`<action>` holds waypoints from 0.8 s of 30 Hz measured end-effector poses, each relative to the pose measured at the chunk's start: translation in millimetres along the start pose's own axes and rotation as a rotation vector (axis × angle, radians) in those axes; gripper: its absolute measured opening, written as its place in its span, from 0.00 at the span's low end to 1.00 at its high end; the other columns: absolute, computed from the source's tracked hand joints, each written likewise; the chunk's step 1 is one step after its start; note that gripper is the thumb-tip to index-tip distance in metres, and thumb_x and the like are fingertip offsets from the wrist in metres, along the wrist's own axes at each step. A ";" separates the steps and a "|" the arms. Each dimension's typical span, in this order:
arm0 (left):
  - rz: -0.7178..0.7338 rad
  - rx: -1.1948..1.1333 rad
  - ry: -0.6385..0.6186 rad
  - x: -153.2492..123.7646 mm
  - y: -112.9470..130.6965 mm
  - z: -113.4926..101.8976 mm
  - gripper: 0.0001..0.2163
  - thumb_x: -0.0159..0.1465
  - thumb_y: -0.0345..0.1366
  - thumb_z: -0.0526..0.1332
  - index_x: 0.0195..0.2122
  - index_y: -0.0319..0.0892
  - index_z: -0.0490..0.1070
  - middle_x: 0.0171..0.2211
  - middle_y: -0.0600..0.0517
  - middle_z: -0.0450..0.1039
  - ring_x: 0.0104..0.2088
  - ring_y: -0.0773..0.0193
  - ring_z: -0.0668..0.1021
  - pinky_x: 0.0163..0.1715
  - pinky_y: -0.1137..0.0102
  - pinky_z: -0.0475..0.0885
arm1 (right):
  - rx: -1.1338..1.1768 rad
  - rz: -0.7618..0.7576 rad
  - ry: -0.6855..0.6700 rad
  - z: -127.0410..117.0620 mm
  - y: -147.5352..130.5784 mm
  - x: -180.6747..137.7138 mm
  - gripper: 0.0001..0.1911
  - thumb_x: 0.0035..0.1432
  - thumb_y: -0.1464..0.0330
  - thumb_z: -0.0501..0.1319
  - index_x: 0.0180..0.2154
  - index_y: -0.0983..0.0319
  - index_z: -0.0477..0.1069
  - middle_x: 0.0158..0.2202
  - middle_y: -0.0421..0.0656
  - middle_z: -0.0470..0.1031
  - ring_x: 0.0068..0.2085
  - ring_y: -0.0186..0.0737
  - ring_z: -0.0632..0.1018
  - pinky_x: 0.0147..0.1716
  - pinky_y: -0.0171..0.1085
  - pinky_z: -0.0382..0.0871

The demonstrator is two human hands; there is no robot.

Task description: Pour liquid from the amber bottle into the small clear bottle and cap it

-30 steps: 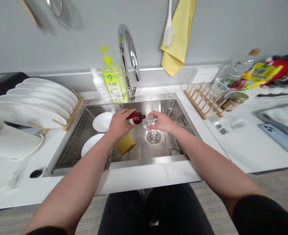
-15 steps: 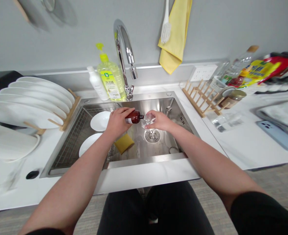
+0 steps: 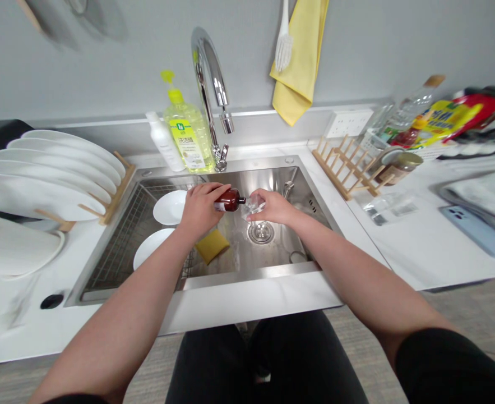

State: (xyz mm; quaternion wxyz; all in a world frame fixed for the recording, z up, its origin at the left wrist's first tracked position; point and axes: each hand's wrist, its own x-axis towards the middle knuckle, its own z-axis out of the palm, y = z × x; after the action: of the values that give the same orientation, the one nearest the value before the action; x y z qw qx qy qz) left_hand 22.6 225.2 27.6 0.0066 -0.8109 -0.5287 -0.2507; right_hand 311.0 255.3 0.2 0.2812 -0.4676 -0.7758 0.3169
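Observation:
Over the sink (image 3: 247, 276), my left hand (image 3: 203, 206) is closed around a brown bottle (image 3: 229, 200), tipped on its side with its dark neck to the right. My right hand (image 3: 272, 207) grips a small clear cup (image 3: 253, 205), whose opening lies close to the bottle's mouth. Whether liquid is passing between them I cannot tell. Below the cup is the round drain (image 3: 261, 232). On the sink floor, under my left hand, lies a yellow sponge or folded cloth (image 3: 212, 247). Two white dishes, one a bowl (image 3: 169, 209), sit in the wire rack (image 3: 116, 247) to the left.
Behind the sink stand the faucet (image 3: 220, 90), a yellow-green dish soap bottle (image 3: 188, 137) and a white bottle (image 3: 165, 143). White plates (image 3: 54, 191) fill a wooden rack on the left. To the right are a wooden peg rack (image 3: 348, 168), a jar (image 3: 401, 167) and a phone (image 3: 474, 230).
The view has shifted very slightly. Both hands keep their grip, and the bottle and cup stay almost exactly where they were.

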 end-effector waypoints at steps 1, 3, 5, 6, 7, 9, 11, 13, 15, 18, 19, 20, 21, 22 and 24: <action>0.003 0.002 0.002 -0.1 0.5 -0.3 0.35 0.61 0.31 0.71 0.71 0.54 0.78 0.69 0.47 0.80 0.67 0.40 0.78 0.70 0.44 0.68 | -0.004 -0.001 0.001 -0.1 -0.1 0.0 0.33 0.46 0.55 0.86 0.50 0.57 0.79 0.41 0.40 0.84 0.42 0.48 0.83 0.43 0.41 0.73; 0.010 0.006 0.010 -0.2 1.7 -1.2 0.36 0.60 0.30 0.71 0.71 0.54 0.78 0.69 0.46 0.80 0.68 0.40 0.78 0.71 0.44 0.67 | -0.008 -0.003 -0.001 -0.4 -0.3 0.0 0.33 0.46 0.55 0.86 0.50 0.57 0.79 0.41 0.40 0.84 0.42 0.48 0.83 0.42 0.41 0.72; 0.014 0.014 0.011 -0.3 3.0 -2.1 0.36 0.60 0.30 0.70 0.71 0.55 0.78 0.69 0.47 0.79 0.68 0.40 0.78 0.72 0.43 0.66 | -0.004 -0.003 -0.006 -0.7 -0.2 0.0 0.32 0.46 0.55 0.86 0.49 0.57 0.79 0.41 0.40 0.84 0.42 0.48 0.83 0.41 0.41 0.72; 0.014 0.019 0.009 -0.4 3.6 -2.5 0.36 0.60 0.30 0.70 0.71 0.55 0.78 0.69 0.47 0.79 0.68 0.40 0.78 0.72 0.43 0.65 | -0.002 -0.002 -0.007 -0.6 0.1 0.0 0.32 0.46 0.55 0.86 0.49 0.56 0.79 0.40 0.40 0.84 0.41 0.48 0.83 0.41 0.41 0.72; 0.014 0.022 0.008 -0.5 4.1 -3.0 0.35 0.61 0.30 0.70 0.71 0.56 0.78 0.69 0.47 0.79 0.69 0.40 0.78 0.73 0.42 0.65 | -0.001 0.000 -0.005 -0.4 0.6 0.1 0.32 0.46 0.55 0.86 0.49 0.56 0.79 0.40 0.40 0.84 0.41 0.48 0.83 0.41 0.41 0.72; 0.014 0.026 0.008 -0.7 5.2 -3.9 0.35 0.62 0.30 0.70 0.72 0.56 0.78 0.69 0.47 0.79 0.69 0.40 0.77 0.73 0.41 0.64 | -0.003 0.003 0.002 0.3 2.0 0.3 0.33 0.45 0.55 0.86 0.50 0.56 0.79 0.40 0.40 0.84 0.41 0.48 0.83 0.41 0.41 0.72; 0.017 0.028 0.010 -1.1 6.4 -4.9 0.36 0.61 0.30 0.69 0.72 0.56 0.78 0.69 0.47 0.79 0.69 0.39 0.77 0.74 0.40 0.62 | -0.008 0.001 0.007 1.3 3.5 0.6 0.34 0.45 0.55 0.86 0.50 0.56 0.79 0.41 0.40 0.84 0.41 0.48 0.83 0.41 0.41 0.72; 0.016 0.032 0.012 -1.5 7.7 -6.1 0.37 0.61 0.29 0.69 0.72 0.57 0.77 0.69 0.47 0.79 0.70 0.39 0.76 0.75 0.39 0.61 | -0.010 0.000 0.006 2.1 4.6 0.9 0.34 0.45 0.55 0.86 0.51 0.56 0.79 0.41 0.40 0.84 0.41 0.48 0.83 0.41 0.41 0.73; 0.014 0.031 0.010 -1.8 9.0 -7.2 0.38 0.61 0.28 0.69 0.73 0.59 0.77 0.70 0.48 0.79 0.70 0.38 0.76 0.76 0.37 0.59 | -0.011 0.004 0.004 2.5 4.9 1.2 0.34 0.45 0.55 0.87 0.51 0.56 0.79 0.41 0.40 0.84 0.41 0.48 0.83 0.42 0.41 0.73; 0.017 0.033 0.010 -2.2 10.3 -8.3 0.38 0.61 0.28 0.69 0.73 0.61 0.76 0.70 0.48 0.78 0.70 0.37 0.75 0.77 0.36 0.57 | -0.011 0.013 0.001 2.8 4.5 1.2 0.35 0.45 0.55 0.87 0.52 0.55 0.80 0.42 0.40 0.84 0.42 0.49 0.83 0.43 0.42 0.74; 0.020 0.038 0.012 -2.4 10.5 -8.4 0.38 0.61 0.28 0.69 0.73 0.61 0.76 0.70 0.48 0.78 0.71 0.37 0.75 0.77 0.36 0.56 | -0.009 0.014 0.000 2.8 4.3 1.1 0.35 0.45 0.55 0.87 0.52 0.55 0.80 0.42 0.40 0.85 0.42 0.49 0.83 0.43 0.42 0.74; 0.024 0.044 0.016 -2.5 10.6 -8.4 0.37 0.61 0.28 0.69 0.73 0.61 0.76 0.70 0.48 0.78 0.71 0.37 0.75 0.77 0.36 0.56 | -0.005 0.014 -0.002 2.9 4.3 1.0 0.35 0.45 0.55 0.87 0.52 0.55 0.80 0.42 0.40 0.85 0.42 0.49 0.84 0.43 0.42 0.74; 0.028 0.048 0.020 -2.6 10.6 -8.4 0.37 0.62 0.28 0.68 0.72 0.61 0.76 0.70 0.48 0.78 0.71 0.38 0.75 0.77 0.36 0.56 | 0.000 0.013 -0.004 3.0 4.3 1.0 0.35 0.45 0.55 0.87 0.52 0.56 0.79 0.42 0.40 0.85 0.42 0.49 0.84 0.44 0.42 0.74; 0.032 0.051 0.023 -2.8 10.5 -8.3 0.37 0.62 0.28 0.68 0.72 0.60 0.77 0.70 0.48 0.78 0.71 0.38 0.75 0.77 0.36 0.56 | 0.003 0.012 -0.005 3.2 4.5 1.0 0.35 0.45 0.55 0.87 0.52 0.56 0.79 0.42 0.40 0.85 0.42 0.49 0.84 0.44 0.42 0.74; 0.038 0.049 0.028 -2.9 10.2 -8.1 0.37 0.62 0.27 0.68 0.72 0.60 0.77 0.69 0.48 0.78 0.71 0.38 0.75 0.77 0.36 0.56 | 0.002 0.006 -0.004 3.6 5.1 1.0 0.35 0.45 0.55 0.87 0.52 0.56 0.79 0.42 0.41 0.85 0.42 0.49 0.84 0.43 0.42 0.74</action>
State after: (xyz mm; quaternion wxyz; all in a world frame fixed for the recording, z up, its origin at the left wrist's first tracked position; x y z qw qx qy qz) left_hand 27.3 216.1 36.1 0.0385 -0.8168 -0.5190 -0.2489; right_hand 310.7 257.3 -5.8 0.2788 -0.4691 -0.7747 0.3194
